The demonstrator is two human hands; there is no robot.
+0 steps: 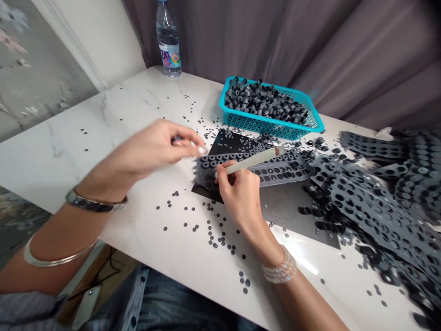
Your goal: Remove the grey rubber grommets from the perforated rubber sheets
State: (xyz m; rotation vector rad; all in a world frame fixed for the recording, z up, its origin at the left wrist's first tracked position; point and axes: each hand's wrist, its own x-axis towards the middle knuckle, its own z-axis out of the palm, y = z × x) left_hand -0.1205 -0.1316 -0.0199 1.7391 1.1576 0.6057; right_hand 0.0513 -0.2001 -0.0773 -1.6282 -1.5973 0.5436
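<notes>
My right hand (239, 191) is wrapped round a pale pen-like tool (257, 159), its lower tip against a grey perforated rubber strip (275, 174). The strip lies across a dark mat (292, 207), with rows of round holes and rings along it. My left hand (158, 145), blurred, is raised just left of the strip's end, its thumb and index finger close together. Whatever may be between those fingertips is too blurred to make out. Small dark discs (212, 230) are scattered around the mat and on top of it.
A turquoise basket (272, 122) full of small black and grey pieces stands behind the mat. More perforated strips (382, 216) and loose dark pieces are heaped at the right. A water bottle (168, 41) stands at the back of the white table (138, 239), before a curtain.
</notes>
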